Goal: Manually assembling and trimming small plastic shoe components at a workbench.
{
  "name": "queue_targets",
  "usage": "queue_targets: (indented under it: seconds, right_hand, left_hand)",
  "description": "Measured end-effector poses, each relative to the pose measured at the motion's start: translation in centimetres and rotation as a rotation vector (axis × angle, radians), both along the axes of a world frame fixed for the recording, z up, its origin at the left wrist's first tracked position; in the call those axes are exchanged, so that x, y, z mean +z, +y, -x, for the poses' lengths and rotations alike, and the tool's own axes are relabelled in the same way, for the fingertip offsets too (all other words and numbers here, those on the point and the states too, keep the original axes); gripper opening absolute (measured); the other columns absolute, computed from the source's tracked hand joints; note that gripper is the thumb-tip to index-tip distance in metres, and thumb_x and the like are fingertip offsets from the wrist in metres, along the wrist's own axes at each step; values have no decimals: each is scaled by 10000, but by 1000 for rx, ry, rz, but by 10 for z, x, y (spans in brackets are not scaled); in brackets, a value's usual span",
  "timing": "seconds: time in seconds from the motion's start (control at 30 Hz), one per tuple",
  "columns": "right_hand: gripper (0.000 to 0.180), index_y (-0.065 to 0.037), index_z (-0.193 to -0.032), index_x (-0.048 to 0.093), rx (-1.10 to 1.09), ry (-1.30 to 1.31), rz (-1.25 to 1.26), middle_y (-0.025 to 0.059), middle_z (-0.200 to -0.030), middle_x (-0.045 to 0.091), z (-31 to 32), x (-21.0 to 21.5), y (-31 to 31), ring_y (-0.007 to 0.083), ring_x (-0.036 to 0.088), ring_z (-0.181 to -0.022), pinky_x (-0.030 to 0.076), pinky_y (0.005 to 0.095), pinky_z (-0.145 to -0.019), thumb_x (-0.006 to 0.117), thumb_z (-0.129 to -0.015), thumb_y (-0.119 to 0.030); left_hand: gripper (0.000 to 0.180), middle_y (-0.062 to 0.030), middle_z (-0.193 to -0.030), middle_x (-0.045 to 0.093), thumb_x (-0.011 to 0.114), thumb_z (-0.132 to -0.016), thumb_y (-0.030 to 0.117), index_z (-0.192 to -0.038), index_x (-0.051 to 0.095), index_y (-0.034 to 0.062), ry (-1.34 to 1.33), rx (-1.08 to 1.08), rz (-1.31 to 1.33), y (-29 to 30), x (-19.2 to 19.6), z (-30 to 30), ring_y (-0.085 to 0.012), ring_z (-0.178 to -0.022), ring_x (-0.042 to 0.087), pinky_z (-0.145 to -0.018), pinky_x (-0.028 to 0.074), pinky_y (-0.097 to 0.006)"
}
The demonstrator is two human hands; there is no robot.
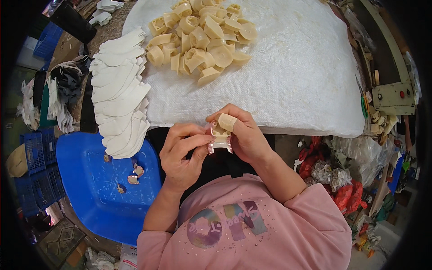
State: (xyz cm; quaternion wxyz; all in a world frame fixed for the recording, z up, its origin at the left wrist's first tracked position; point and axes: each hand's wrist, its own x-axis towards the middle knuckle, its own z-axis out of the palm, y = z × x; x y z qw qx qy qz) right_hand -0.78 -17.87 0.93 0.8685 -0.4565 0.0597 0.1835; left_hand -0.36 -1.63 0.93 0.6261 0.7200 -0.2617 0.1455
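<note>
While both hands meet at the near edge of the tabletop (315, 81), they share one small cream heel-shaped part (220, 137) edged with a pink trim. Left hand (182, 155): grip closed on the part, thumb and fingers pinching its left side. Right hand (243, 132): grip likewise closed on the part, fingers curled over its top and right side; one fingertip wears a beige bandage (227, 122). The part sits between the two grips, just clear of the white woven cloth (292, 58) that covers the tabletop. Beyond the grips, well apart, lies a heap of similar cream parts (200, 38). Left of the left grip, a stack of white cut pieces (119, 96) overhangs a blue plastic tray (90, 189), which holds a few small scraps (133, 179)
</note>
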Motion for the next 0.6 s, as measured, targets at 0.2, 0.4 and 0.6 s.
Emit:
queue_targets:
  seconds: [0.2,0.4,0.6]
  right_hand:
    - [193,-33,-895,550,-20,102,-58,35,-763,572,5,13,13,63,483,-564,357,209,-427,404,-901,-159]
    - [195,-37,-855,514,15,173,-31,35,-713,514,2,19,16,73,402,-524,272,217,-407,382,-904,-173]
    - [222,-35,-869,517,85,260,-59,21,-676,477,0,18,29,73,379,-516,264,221,-417,386,-917,-208]
  left_hand:
    - [283,-53,-833,560,715,-590,-44,-847,656,61,-208,58,-126,-1,6,3,-233,-761,553,-636,459,-313]
    - [264,-27,-788,540,694,-562,-36,-794,651,82,-342,152,-322,-1,9,1,-223,-754,502,-630,406,-323]
    - [246,-52,-850,576,697,-584,-22,-806,663,78,-204,78,-192,-2,9,1,-249,-832,542,-705,446,-318]
